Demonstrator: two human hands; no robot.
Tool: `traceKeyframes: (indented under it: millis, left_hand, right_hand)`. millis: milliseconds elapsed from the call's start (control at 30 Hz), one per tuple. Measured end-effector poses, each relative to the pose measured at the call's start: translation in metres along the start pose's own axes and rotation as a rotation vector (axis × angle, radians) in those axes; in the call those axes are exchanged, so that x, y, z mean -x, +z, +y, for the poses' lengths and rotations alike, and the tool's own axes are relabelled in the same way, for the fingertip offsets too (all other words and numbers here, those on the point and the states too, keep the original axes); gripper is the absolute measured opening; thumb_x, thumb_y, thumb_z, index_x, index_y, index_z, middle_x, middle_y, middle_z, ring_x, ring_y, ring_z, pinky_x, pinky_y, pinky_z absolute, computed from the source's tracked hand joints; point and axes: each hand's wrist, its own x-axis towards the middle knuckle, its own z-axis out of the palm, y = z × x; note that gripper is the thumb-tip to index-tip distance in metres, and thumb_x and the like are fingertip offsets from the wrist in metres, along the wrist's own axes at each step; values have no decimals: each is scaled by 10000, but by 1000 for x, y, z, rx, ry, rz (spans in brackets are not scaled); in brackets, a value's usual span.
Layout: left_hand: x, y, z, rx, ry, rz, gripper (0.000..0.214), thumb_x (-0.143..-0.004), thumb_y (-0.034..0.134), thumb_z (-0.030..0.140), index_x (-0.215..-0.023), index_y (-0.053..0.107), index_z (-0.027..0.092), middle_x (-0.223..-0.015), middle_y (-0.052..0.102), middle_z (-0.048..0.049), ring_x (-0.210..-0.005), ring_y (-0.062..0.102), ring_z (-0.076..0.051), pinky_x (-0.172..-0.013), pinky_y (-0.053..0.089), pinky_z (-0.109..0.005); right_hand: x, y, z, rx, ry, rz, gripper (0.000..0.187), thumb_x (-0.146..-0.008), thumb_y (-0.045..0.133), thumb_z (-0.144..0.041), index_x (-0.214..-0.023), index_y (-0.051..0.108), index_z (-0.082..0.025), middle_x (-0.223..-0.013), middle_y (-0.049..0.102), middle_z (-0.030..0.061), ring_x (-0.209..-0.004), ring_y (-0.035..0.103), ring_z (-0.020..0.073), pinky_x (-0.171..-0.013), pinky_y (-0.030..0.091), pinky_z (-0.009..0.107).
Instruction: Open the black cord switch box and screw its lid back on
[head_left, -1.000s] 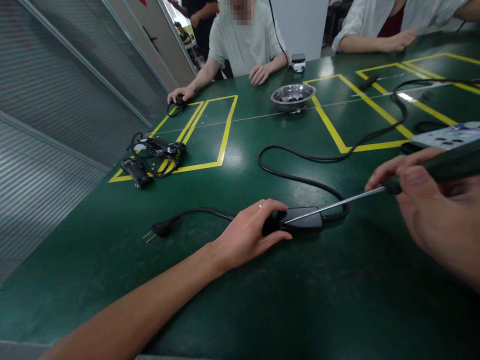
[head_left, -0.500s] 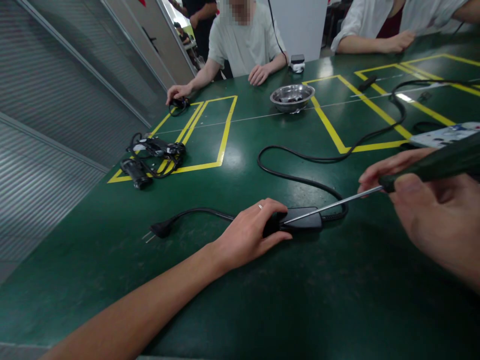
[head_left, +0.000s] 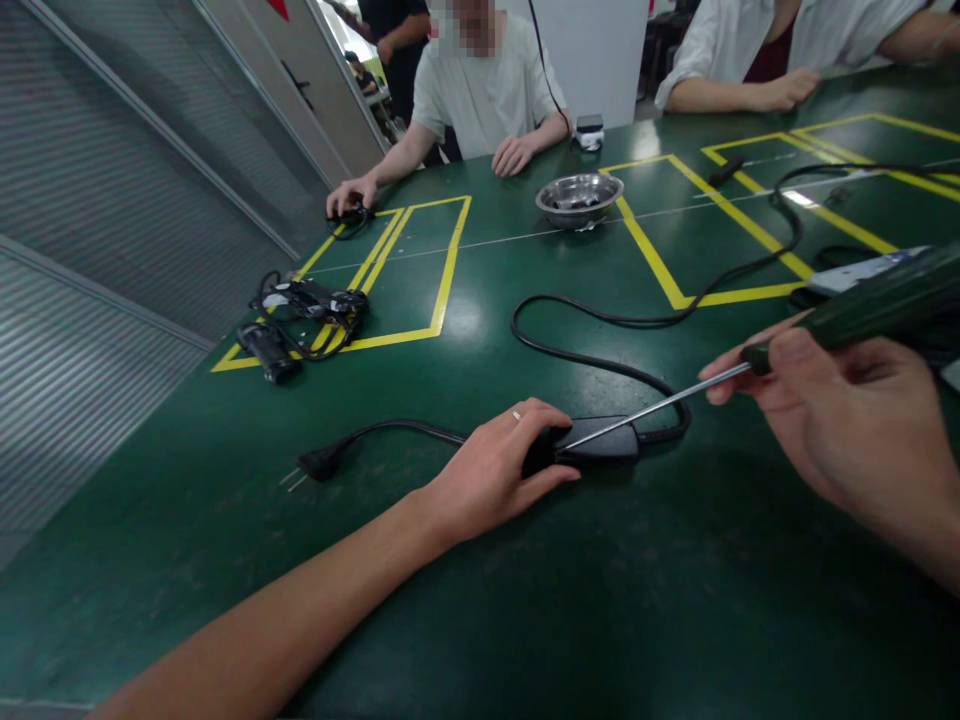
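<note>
A black power adapter lies on the green table, with my left hand gripping its left end between thumb and fingers. My right hand is closed around the dark green handle of a screwdriver. The long metal shaft slants down to the left, and its tip meets the adapter beside my left fingers. From the adapter's left side a short cord runs to a two-pin plug. A longer black cable leaves the right end and curls away across the table.
A tangle of black cords and adapters lies at the left on yellow tape. Farther back stands a metal bowl with small dark pieces inside. A power strip is partly hidden behind my right hand. Two people sit across the green table.
My right hand and the screwdriver handle have shifted slightly left, and the shaft tip stays on the adapter. My left hand keeps its grip. The whole view has moved a little.
</note>
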Motion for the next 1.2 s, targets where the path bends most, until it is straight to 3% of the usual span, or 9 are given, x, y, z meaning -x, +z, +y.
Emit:
traceKeyframes:
  millis: [100,167,300,367,467,667,833,967,1200]
  left_hand:
    - [0,0,0,-11,-1,-2,415,-922,584,394,-1262,431,211,-1211,560,-93,-1084,557,-215,-930,484,-386]
    - [0,0,0,-16,2,-1,414,-924,580,395,-1263,428,211,-1217,558,-93,-1090,556,-215,-935,484,-388]
    - [0,0,1,-43,10,5,407,-932,570,381,-1265,417,205,-1248,545,-89,-1127,545,-201,-960,476,-370]
    - [1,0,3,-75,28,13,399,-936,563,379,-1257,417,194,-1266,538,-93,-1145,535,-201,-979,467,-371]
    - [-1,-2,6,-164,65,8,415,-937,551,412,-1252,418,177,-1317,515,-109,-1163,520,-222,-1010,439,-413]
    - [-21,-2,18,-297,73,-79,528,-912,558,499,-1300,408,175,-1324,522,-115,-1157,519,-265,-985,450,-449]
    - [-22,-3,23,-361,72,-110,460,-944,531,407,-1309,416,152,-1247,566,-117,-1101,546,-252,-971,466,-437]
    - [8,-29,16,-357,-25,-49,455,-941,530,378,-1340,412,192,-1265,566,-109,-1126,541,-255,-999,450,-461]
    - [94,-115,-35,-273,-518,31,541,-872,569,544,-1327,476,266,-1316,575,-47,-1162,570,-276,-970,494,-451]
  right_hand:
    - [-13,-3,-10,-105,-3,114,169,-849,627,-307,-729,627,-188,-694,596,8,-632,622,152,-580,503,316]
    - [-22,-10,-17,-4,-6,162,211,-851,617,-360,-726,622,-191,-614,559,-2,-537,558,130,-504,432,294]
    - [-33,-26,-20,752,-4,96,399,-821,585,-564,-691,633,-190,-502,515,-12,-417,424,101,-445,286,292]
    - [-35,-30,-14,1143,8,-38,463,-834,526,-611,-725,663,-182,-571,590,22,-487,489,127,-497,325,304]
    - [-37,-34,2,1441,50,-209,525,-864,426,-617,-877,709,-175,-732,673,93,-643,580,214,-572,375,343]
    - [-41,-44,24,1592,160,-271,583,-879,335,-590,-1060,665,-146,-848,670,178,-691,615,307,-548,411,391]
    - [-39,-45,23,1629,174,-259,570,-905,259,-559,-1007,624,-135,-851,653,195,-765,635,369,-575,452,442]
    - [-39,-45,24,1616,165,-267,553,-908,258,-554,-1004,603,-133,-837,650,190,-746,636,354,-571,458,438]
    - [-39,-45,26,1597,150,-271,518,-908,270,-555,-966,579,-142,-802,640,159,-707,629,303,-546,436,384]
